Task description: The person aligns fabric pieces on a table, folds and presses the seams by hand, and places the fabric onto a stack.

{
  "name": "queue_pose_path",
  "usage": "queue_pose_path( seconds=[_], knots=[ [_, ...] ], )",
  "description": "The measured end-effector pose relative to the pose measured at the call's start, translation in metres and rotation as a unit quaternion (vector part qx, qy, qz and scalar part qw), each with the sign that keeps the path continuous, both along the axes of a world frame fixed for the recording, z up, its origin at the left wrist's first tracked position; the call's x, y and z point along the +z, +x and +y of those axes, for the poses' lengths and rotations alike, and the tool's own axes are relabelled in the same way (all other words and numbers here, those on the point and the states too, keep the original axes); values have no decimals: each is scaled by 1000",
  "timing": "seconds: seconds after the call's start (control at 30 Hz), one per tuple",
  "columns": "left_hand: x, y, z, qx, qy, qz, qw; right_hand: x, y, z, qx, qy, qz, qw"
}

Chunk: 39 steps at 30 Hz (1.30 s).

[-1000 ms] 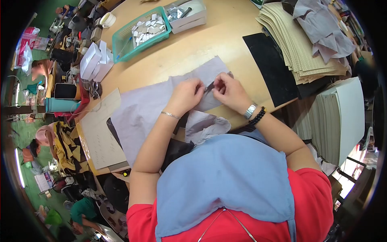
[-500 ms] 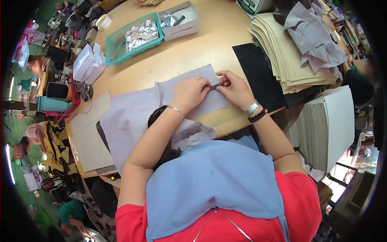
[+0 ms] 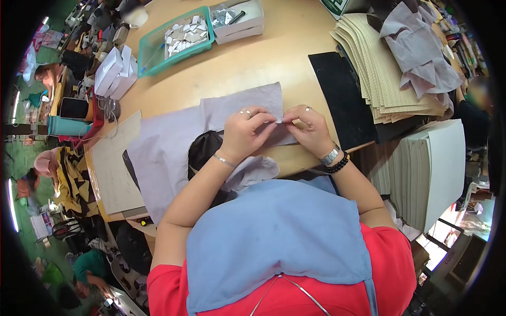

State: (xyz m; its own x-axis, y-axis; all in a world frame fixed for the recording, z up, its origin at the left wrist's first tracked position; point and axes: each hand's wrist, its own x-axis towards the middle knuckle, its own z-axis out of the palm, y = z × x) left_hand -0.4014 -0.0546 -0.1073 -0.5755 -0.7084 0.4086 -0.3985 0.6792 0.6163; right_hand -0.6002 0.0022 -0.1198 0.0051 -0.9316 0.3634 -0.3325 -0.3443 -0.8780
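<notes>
A pale lavender-grey cloth (image 3: 168, 142) lies across the table in front of me, with a seam or overlap near its middle. At its right edge my left hand (image 3: 246, 134) pinches the cloth between thumb and fingers. Close beside it, my right hand (image 3: 310, 131) pinches the same edge, fingertips almost meeting the left ones. A tiny whitish bit shows between the fingertips; I cannot tell whether it is cloth. Black material (image 3: 203, 150) bunches by my left wrist, and a crumpled pale piece (image 3: 258, 169) hangs near the table edge.
A teal basket (image 3: 153, 66) of small white pieces and a white box (image 3: 240, 34) stand at the back. On the right are a black sheet (image 3: 337, 100), stacked cream sheets (image 3: 363, 68) and a tall stack of boards (image 3: 416, 174). White boxes (image 3: 113, 73) stand left. Other people sit nearby.
Both hands have shifted slightly down and stay pinched at the cloth's right edge. The dark fold seen between the fingers earlier no longer shows. The view has tilted a little.
</notes>
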Motion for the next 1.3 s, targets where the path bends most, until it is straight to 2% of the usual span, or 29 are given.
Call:
queue_pose_path(
  seconds=[0.13, 0.23, 0.33, 0.47, 0.53, 0.57, 0.6, 0.63, 0.7, 0.77, 0.8, 0.87, 0.9, 0.97, 1.03, 1.07, 1.17, 1.2, 1.27, 1.3],
  knots=[
    [13, 3, -4, -7, -36, -40, 999, 1, -2, 1, 2, -29, 13, 1000],
    [3, 31, -48, 120, -124, -92, 981, 3, -9, -4, -29, -37, 3, 999],
    [11, 83, -71, 134, 32, -199, 970, -6, -26, -21, -79, 68, -69, 992],
    [22, 124, -81, 44, 192, -193, 961, -18, -61, -90, -133, 57, 58, 988],
    [23, 136, -77, 32, 80, -229, 970, -24, -67, -123, -154, 23, 139, 978],
    [23, 141, -73, 26, 23, -245, 969, -15, -63, -126, -174, -47, 187, 966],
    [15, 148, -67, 57, -62, -223, 971, 0, -49, -127, -191, -116, 232, 947],
    [8, 154, -62, 92, -62, -226, 968, 11, -32, -126, -205, -183, 272, 922],
    [-2, 167, -51, 163, -58, -233, 957, 18, 11, -97, -102, -10, 175, 979],
    [-7, 163, -33, 266, -18, -242, 933, 17, 51, -60, -11, 48, 242, 969],
    [-9, 157, -22, 316, 1, -244, 917, 10, 59, -50, -18, 28, 287, 957],
    [-6, 143, 2, 315, 51, -306, 897, -9, 69, -42, -40, -11, 373, 927],
    [-5, 136, 15, 311, 76, -336, 886, -9, 67, -46, -42, 19, 372, 927],
    [-11, 122, 53, 232, 23, -345, 909, -3, 50, -63, -45, 85, 371, 924],
    [19, 101, 86, 99, -33, -456, 884, -1, 42, -66, -16, 99, 388, 916],
    [17, 99, 88, 37, 70, -473, 877, -2, 40, -65, -12, 81, 396, 915],
    [77, 96, 46, -15, 235, -439, 867, -8, 37, -60, -7, 60, 393, 918],
    [72, 100, 17, -30, 198, -459, 866, -8, 36, -58, -4, 61, 392, 918],
    [39, 103, -42, 28, 166, -255, 952, -13, 36, -56, -11, 51, 403, 914],
    [29, 96, -68, 55, 172, -189, 965, -10, 36, -55, -5, 61, 406, 912]
  ],
)
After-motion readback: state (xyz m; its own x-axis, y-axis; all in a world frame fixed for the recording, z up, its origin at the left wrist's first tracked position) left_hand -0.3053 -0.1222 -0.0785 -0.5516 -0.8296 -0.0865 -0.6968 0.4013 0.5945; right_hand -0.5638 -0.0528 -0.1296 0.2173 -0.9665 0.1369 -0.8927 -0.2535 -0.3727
